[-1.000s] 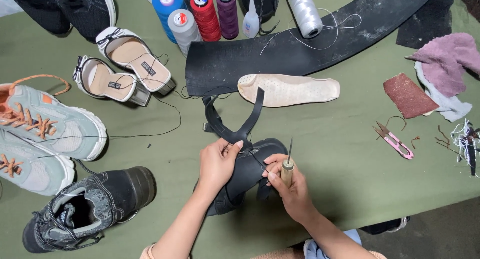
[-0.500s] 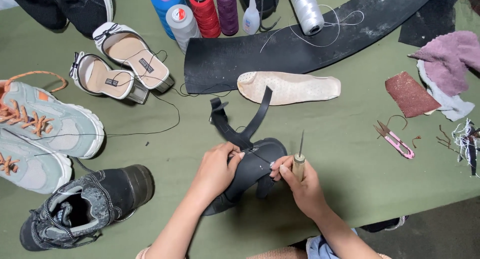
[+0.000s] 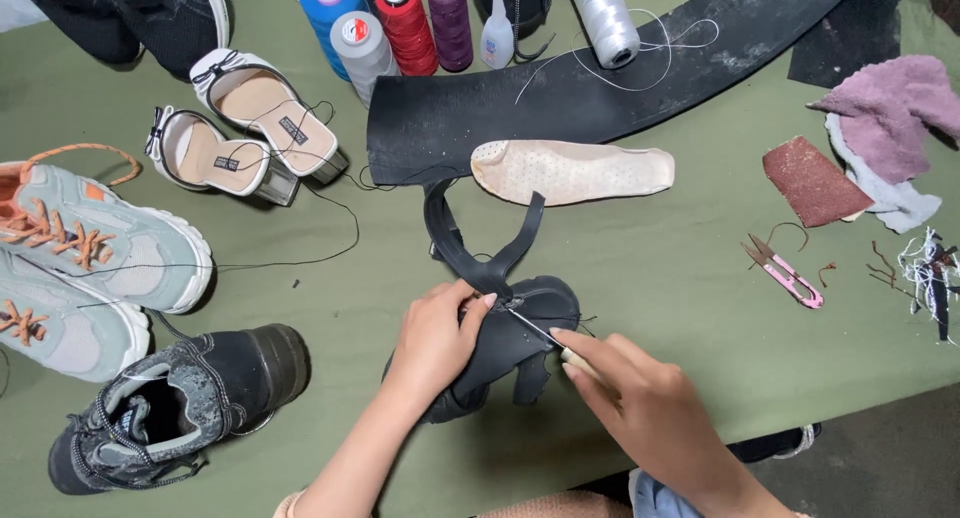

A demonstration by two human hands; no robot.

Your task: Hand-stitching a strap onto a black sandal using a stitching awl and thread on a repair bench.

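My left hand [image 3: 440,340] is closed over the black strappy sandal [image 3: 500,338] that lies on the green bench [image 3: 680,278] right in front of me, fingers curled around its upper where the straps meet, thumb pressing from the near side. My right hand [image 3: 640,403] pinches a sewing awl [image 3: 545,335], fingers pressed together around its pale handle, and the thin metal point rests against the sandal just beside my left fingertips. The sandal's two straps reach away from me toward a pale perforated insole [image 3: 570,170], which lies partly on a long curved sheet of black rubber [image 3: 600,98]. Beyond the rubber stand thread cones [image 3: 400,18] in blue, grey, red and purple, a small glue bottle [image 3: 497,33] and a white thread spool [image 3: 603,20] lying tilted. To my left sit a pair of white heeled sandals [image 3: 245,128], a pair of grey sneakers with orange laces [image 3: 90,258], and a worn black boot [image 3: 170,403] nearest me. A black thread [image 3: 300,258] trails across the bench from the sneakers. To my right lie pink thread snips [image 3: 785,273], a piece of reddish sandpaper [image 3: 812,183] and purple and grey cloths [image 3: 890,108].
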